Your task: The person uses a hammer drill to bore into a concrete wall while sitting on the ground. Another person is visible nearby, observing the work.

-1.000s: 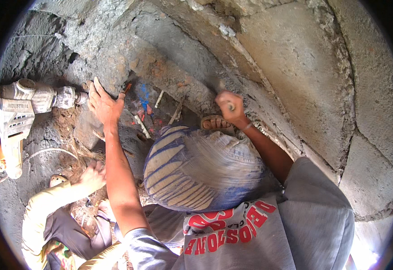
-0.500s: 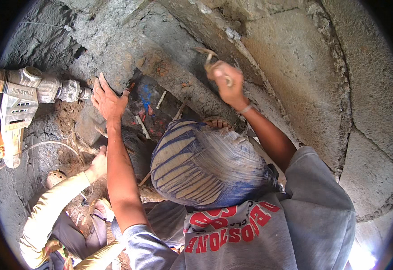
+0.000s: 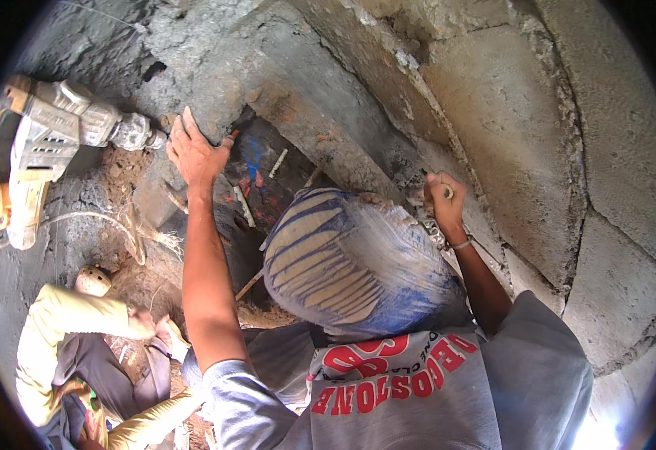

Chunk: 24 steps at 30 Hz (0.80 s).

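Head view: our left hand [image 3: 197, 154] lies with thumb and fingers spread; our right hand [image 3: 446, 204] is curled tight around a handle [image 3: 448, 193].
We see pale sticks [image 3: 278, 163] and blue smears [image 3: 254, 152] in a dark hollow [image 3: 275, 201] between our hands, crumbly grey mortar [image 3: 200, 52] above, and the handle's round end near broad gritty slabs [image 3: 523, 127]; its working end we cannot make out. Against half a second ago, our right hand sits lower and farther right.
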Tool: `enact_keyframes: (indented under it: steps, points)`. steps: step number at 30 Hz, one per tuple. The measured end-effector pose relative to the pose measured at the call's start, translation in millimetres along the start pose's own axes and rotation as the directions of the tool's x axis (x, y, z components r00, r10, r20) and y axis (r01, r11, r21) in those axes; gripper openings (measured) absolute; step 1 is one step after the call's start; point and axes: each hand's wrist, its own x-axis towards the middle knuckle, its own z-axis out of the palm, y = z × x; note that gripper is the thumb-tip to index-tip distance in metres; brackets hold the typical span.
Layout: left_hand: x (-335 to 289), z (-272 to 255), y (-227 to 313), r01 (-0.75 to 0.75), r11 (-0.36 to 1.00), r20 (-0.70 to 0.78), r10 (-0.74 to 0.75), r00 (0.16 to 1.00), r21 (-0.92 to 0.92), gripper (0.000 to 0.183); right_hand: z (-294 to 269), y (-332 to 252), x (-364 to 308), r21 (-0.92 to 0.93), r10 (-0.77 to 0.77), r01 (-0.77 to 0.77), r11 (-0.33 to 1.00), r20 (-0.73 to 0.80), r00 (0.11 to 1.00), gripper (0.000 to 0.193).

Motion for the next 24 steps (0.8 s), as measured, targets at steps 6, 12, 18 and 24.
enact_keyframes:
  steps: [6, 12, 18, 24]
  points:
    - [13, -34, -37, 0.058, 0.962, 0.136, -0.022, 0.990, -0.268, 0.085, 54, -139, 7, -0.006, -0.406, 0.410, 0.912, 0.124, 0.905, 0.019]
    - [-48, -193, 0, 0.020, 0.955, 0.291, 0.071, 0.954, -0.298, 0.060, 66, -194, 48, -0.057, -0.519, 0.535, 0.843, 0.177, 0.836, 0.020]
    - [-151, -220, 33, 0.187, 0.843, 0.476, 0.091, 0.875, -0.505, 0.044, 113, -191, 108, -0.006, -0.460, 0.489, 0.872, 0.334, 0.823, 0.038]
    - [-186, -176, 60, -0.089, 0.920, 0.590, 0.317, 0.743, -0.382, 0.047, 140, -123, 110, 0.072, -0.378, 0.372, 0.925, 0.239, 0.894, 0.035]
